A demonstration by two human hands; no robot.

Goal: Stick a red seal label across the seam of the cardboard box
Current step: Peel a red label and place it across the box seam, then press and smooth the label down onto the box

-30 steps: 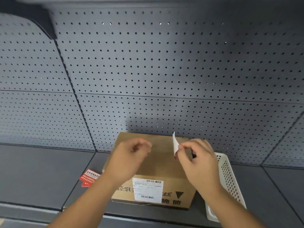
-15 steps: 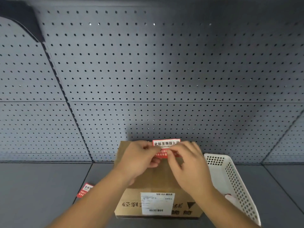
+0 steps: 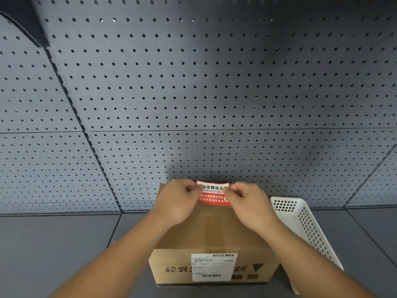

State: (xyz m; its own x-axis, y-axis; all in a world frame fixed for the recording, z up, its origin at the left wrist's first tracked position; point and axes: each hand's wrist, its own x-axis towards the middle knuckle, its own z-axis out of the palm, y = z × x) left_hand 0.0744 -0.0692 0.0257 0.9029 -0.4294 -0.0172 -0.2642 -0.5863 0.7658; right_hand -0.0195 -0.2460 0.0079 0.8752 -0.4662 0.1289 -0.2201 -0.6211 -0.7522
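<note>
A brown cardboard box (image 3: 211,231) stands on the grey shelf in front of me, with a white shipping label on its near side. Over the far part of its top I hold a red seal label (image 3: 213,192) with white print, stretched flat between both hands. My left hand (image 3: 178,203) pinches the label's left end and my right hand (image 3: 249,204) pinches its right end. Whether the label touches the box top cannot be told. The seam along the box top is only faintly visible.
A white perforated plastic basket (image 3: 309,229) stands tilted right of the box. A grey pegboard wall (image 3: 193,93) rises directly behind it. A scrap of red (image 3: 113,241) peeks out on the shelf beside my left forearm.
One second ago only my right hand held the label, edge-on. Both hands now hold it spread flat, printed side up, and it has come lower over the box's far edge.
</note>
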